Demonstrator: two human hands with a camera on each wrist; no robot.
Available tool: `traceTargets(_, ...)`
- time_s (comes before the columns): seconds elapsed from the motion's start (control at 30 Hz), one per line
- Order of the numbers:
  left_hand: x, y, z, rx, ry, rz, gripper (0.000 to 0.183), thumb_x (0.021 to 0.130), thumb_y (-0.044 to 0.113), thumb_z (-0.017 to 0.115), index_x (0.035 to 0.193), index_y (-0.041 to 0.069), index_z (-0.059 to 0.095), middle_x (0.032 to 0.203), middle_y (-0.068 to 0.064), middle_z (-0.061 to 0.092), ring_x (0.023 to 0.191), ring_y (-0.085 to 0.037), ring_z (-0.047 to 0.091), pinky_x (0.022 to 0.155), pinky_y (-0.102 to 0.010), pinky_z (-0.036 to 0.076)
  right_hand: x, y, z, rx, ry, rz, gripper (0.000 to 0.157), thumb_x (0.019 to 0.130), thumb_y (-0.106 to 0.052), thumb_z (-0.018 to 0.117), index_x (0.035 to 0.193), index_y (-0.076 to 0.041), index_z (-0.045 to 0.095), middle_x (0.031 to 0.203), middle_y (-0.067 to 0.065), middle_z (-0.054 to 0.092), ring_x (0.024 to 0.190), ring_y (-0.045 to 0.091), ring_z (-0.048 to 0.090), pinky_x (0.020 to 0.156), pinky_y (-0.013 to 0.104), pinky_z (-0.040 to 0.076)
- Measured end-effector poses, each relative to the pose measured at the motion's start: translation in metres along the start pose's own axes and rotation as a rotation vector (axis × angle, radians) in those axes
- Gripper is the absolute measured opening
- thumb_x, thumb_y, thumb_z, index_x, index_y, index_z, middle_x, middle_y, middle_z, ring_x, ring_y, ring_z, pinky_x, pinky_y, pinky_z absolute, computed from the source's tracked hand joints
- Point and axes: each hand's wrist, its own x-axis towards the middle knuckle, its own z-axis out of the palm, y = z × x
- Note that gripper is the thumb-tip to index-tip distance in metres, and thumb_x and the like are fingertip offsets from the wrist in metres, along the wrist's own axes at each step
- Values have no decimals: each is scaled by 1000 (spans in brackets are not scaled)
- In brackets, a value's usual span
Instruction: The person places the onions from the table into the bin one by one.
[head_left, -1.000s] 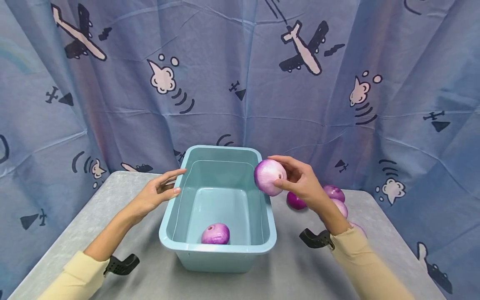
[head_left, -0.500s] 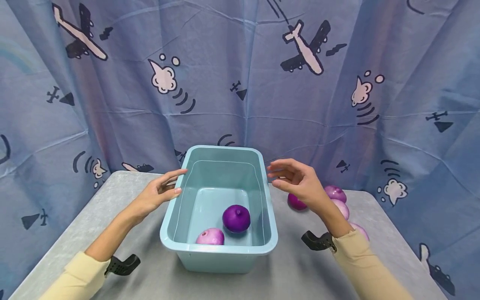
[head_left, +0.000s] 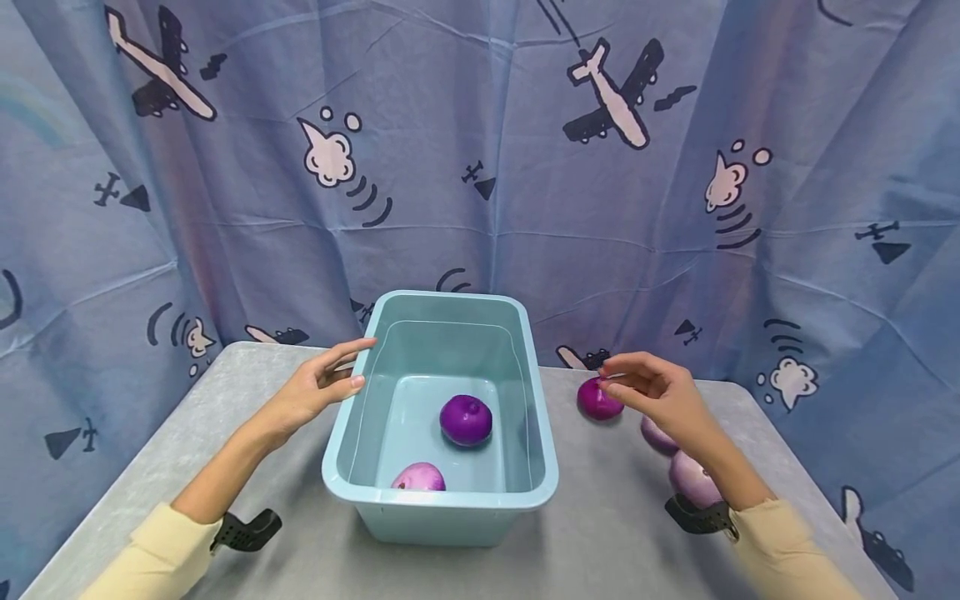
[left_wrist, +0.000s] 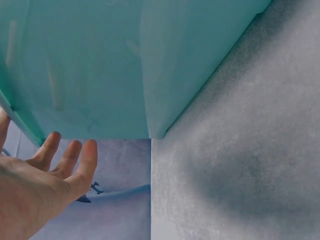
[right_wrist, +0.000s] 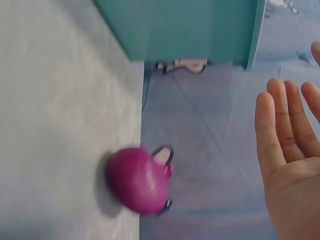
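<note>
Left hand [head_left: 303,396]: fingers spread at tub edge [head_left: 345,417].
Right hand [head_left: 663,400]: fingers loosely parted.
Tub [head_left: 442,521] to onion [head_left: 597,402]: separated by table [head_left: 562,425].
Hand-to-onion gap: is shown by right wrist view only.

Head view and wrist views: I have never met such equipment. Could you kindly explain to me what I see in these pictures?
There is no machine working here, only a person's two bare hands: the left hand and the right hand. The widest picture comes from a camera on the person's head, looking forward and down. The other two come from cameras worn on the wrists. On the gray table stands a blue-green bin with two onions inside. To its right lie at least three loose onions, some partly hidden. Neither hand holds anything: the left is at the bin's side, and the right is close to the darkest loose onion. A patterned curtain hangs behind.
</note>
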Motion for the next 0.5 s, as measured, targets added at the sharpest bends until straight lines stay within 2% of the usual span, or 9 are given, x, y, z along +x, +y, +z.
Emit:
traceTargets(0.23,0,0,-1,-2,-5,11,57,102,20,64,155,17,43,159,-14,34,141,-39,37,107,-58,36,-22,11,-25,-29,27,24,29,98,-1,67,126,3,62,117,16,68,101,20,70,83,29,56)
traceTargets(0.5,-1,0,-1,-8,-14,21,57,102,20,63,156,16,43,159,-15,35,140,-38,38,106,-56,37,-37,18,-43,-63,62,12,30,97,5,66,125,10,61,118,14,69,102,14,69,86,22,53)
